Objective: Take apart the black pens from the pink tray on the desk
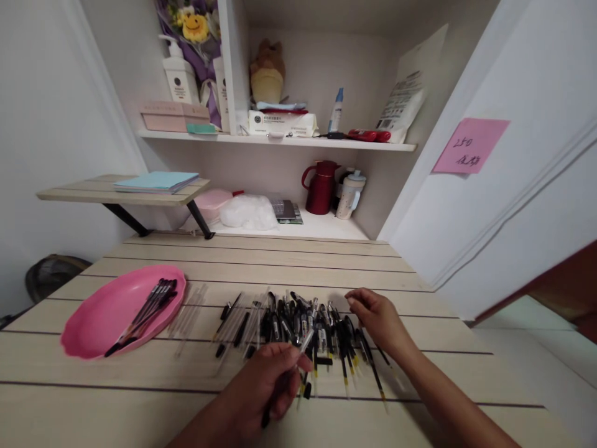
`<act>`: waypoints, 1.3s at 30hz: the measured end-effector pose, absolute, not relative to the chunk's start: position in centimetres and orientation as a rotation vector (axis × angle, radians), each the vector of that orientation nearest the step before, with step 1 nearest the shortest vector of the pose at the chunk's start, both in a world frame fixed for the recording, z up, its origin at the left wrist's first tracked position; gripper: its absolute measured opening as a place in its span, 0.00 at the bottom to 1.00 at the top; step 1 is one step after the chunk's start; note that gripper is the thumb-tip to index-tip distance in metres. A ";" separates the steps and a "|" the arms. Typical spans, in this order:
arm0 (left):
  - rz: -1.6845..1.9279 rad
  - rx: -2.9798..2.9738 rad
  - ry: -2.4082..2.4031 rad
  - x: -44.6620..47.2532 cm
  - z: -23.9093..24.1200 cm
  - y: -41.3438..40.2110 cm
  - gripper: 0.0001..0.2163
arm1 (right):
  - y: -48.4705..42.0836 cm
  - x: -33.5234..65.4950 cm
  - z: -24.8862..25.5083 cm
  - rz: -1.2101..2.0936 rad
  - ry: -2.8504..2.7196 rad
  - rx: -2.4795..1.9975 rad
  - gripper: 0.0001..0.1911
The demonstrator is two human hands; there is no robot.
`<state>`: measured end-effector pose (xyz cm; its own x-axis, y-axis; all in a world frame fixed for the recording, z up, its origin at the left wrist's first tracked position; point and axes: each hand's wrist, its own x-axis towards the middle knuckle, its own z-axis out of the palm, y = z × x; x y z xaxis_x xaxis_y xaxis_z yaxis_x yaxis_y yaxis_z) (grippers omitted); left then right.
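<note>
My left hand (275,381) is closed round a pen (306,341). Its clear end points up past my thumb, and a dark end shows below my fingers. My right hand (373,314) hovers at the right edge of the pile, thumb and fingers pinched together. Whatever it may hold is too small to make out. Between and beyond my hands lies a loose heap of black pen parts (284,320), several with yellow-tipped refills (375,379). Clear pen barrels (189,314) lie to the left of the heap.
At the left, a pink tray (88,323) holds several dark pens (147,311). A small raised shelf (93,190) carries blue paper (158,180). At the back stand a red jug (321,186) and a light bottle (351,194), beside a white plastic bag (249,213).
</note>
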<state>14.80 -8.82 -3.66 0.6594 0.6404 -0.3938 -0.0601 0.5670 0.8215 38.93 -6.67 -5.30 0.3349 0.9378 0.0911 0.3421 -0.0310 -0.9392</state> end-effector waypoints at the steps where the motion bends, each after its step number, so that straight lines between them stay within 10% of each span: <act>1: 0.468 0.897 0.760 15.5 -3.6 -8.9 0.15 | -6.9 38.1 -5.4 0.765 -1.192 -1.555 0.12; 21: 0.458 1.096 0.996 20.2 -4.0 -9.0 0.03 | -5.3 35.0 -2.1 0.628 -0.768 -1.191 0.13; 39: 0.606 1.367 1.131 19.1 -4.6 -6.6 0.09 | -7.9 37.3 -5.3 0.478 -1.556 -1.856 0.09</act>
<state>19.06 -6.56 -4.59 0.3912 0.8800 -0.2692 0.2636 0.1731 0.9490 37.27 -7.87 -5.30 0.2253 0.9651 0.1338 0.7235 -0.0738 -0.6863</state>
